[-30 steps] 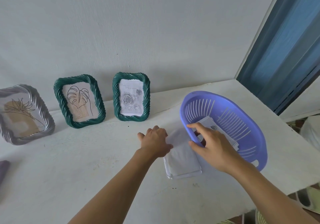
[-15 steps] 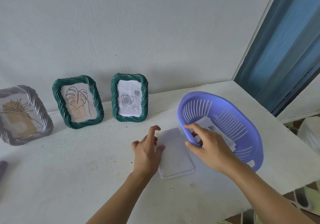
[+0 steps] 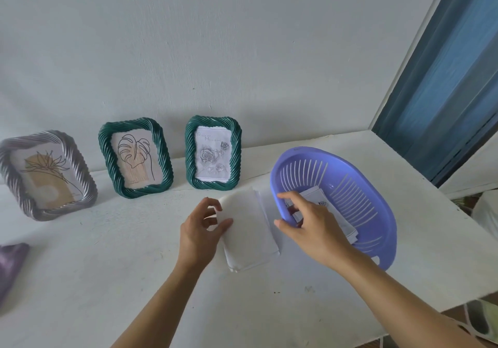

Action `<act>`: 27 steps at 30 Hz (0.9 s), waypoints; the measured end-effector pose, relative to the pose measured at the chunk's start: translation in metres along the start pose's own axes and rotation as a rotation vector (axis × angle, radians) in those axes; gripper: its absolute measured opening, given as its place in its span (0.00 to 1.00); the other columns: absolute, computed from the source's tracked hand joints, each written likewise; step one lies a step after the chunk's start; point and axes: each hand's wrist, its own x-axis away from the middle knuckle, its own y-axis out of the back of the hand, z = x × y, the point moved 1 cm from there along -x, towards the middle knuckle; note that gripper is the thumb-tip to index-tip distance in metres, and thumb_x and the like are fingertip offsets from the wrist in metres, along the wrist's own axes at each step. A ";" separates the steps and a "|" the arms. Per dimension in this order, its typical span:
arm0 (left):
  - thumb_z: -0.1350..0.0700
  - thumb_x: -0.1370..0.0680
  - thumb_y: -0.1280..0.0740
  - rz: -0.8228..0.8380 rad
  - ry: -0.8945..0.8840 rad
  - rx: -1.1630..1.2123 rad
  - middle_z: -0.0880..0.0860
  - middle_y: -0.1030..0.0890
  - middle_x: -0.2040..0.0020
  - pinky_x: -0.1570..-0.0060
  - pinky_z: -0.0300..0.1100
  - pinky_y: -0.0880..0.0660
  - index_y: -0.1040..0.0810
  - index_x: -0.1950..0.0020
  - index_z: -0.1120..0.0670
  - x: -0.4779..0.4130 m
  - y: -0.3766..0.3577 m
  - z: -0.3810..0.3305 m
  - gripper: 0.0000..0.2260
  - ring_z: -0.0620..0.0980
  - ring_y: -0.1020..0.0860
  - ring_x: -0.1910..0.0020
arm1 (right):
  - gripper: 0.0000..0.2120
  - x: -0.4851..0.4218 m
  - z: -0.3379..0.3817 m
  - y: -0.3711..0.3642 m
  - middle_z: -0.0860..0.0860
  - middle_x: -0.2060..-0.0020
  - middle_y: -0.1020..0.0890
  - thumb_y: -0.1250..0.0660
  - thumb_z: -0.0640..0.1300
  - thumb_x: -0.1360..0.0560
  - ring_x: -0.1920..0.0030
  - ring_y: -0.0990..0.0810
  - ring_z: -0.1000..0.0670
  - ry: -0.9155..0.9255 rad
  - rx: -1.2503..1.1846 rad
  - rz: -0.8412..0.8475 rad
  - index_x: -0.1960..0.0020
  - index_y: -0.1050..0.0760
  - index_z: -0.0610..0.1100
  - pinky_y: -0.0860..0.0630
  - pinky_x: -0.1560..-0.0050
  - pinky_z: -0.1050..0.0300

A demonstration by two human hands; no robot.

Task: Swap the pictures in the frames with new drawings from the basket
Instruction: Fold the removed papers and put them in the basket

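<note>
Three twisted-rim frames lean on the wall: a silver frame point(image 3: 45, 175) with a flower sketch, a green frame point(image 3: 136, 157) with a leaf drawing, and a green frame point(image 3: 213, 152) with a rose drawing. A purple slotted basket point(image 3: 347, 186) is tipped up on the table and holds drawings point(image 3: 315, 198). My right hand point(image 3: 312, 226) grips the basket's near rim, fingers inside touching the drawings. A stack of white papers point(image 3: 250, 231) lies left of the basket. My left hand point(image 3: 200, 229) pinches the stack's left edge and curls it upward.
The white table point(image 3: 107, 253) ends at the right near a blue door point(image 3: 447, 86). A purple object point(image 3: 12, 264) lies at the far left edge. The wall stands close behind the frames.
My left hand went from pressing flat on the white stack to pinching and lifting its left edge. My right hand kept its hold on the basket rim.
</note>
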 end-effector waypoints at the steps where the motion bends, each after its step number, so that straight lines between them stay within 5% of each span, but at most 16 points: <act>1: 0.60 0.29 0.22 0.008 0.044 0.037 0.49 0.16 0.58 0.64 0.46 0.22 0.22 0.57 0.48 -0.001 0.006 0.002 0.11 0.48 0.17 0.61 | 0.20 0.000 0.004 -0.002 0.55 0.54 0.20 0.29 0.55 0.25 0.64 0.24 0.61 -0.001 0.000 0.009 0.35 0.29 0.57 0.29 0.58 0.62; 7: 0.63 0.31 0.21 0.034 0.157 0.150 0.47 0.15 0.58 0.59 0.42 0.23 0.17 0.58 0.54 0.002 0.042 -0.004 0.08 0.51 0.15 0.60 | 0.20 0.000 0.023 -0.016 0.54 0.52 0.22 0.31 0.56 0.24 0.61 0.24 0.57 0.019 0.003 0.049 0.35 0.31 0.56 0.26 0.53 0.56; 12: 0.63 0.31 0.21 0.067 0.127 0.173 0.52 0.15 0.54 0.55 0.44 0.23 0.17 0.56 0.55 0.010 0.071 -0.034 0.08 0.53 0.14 0.58 | 0.19 -0.004 0.042 -0.022 0.51 0.47 0.24 0.35 0.59 0.25 0.49 0.24 0.45 0.147 0.104 -0.173 0.40 0.24 0.50 0.24 0.49 0.48; 17: 0.64 0.30 0.22 0.103 0.050 0.231 0.55 0.15 0.52 0.51 0.47 0.24 0.17 0.55 0.57 0.020 0.095 -0.073 0.08 0.57 0.14 0.56 | 0.16 -0.012 0.077 -0.020 0.57 0.47 0.21 0.31 0.54 0.23 0.47 0.22 0.57 0.088 -0.424 0.023 0.37 0.26 0.54 0.23 0.49 0.58; 22: 0.63 0.30 0.22 0.087 -0.028 0.269 0.56 0.16 0.50 0.49 0.50 0.20 0.17 0.54 0.57 0.025 0.111 -0.098 0.09 0.60 0.15 0.55 | 0.12 -0.015 0.101 -0.013 0.48 0.47 0.15 0.29 0.46 0.23 0.45 0.16 0.47 -0.117 -0.945 0.278 0.40 0.21 0.51 0.22 0.40 0.45; 27: 0.62 0.30 0.21 0.060 -0.003 0.216 0.54 0.16 0.50 0.52 0.49 0.19 0.17 0.54 0.55 0.023 0.112 -0.094 0.08 0.61 0.16 0.55 | 0.11 -0.012 0.103 -0.015 0.40 0.47 0.15 0.32 0.37 0.23 0.42 0.18 0.38 -0.162 -1.093 0.312 0.42 0.19 0.43 0.26 0.36 0.39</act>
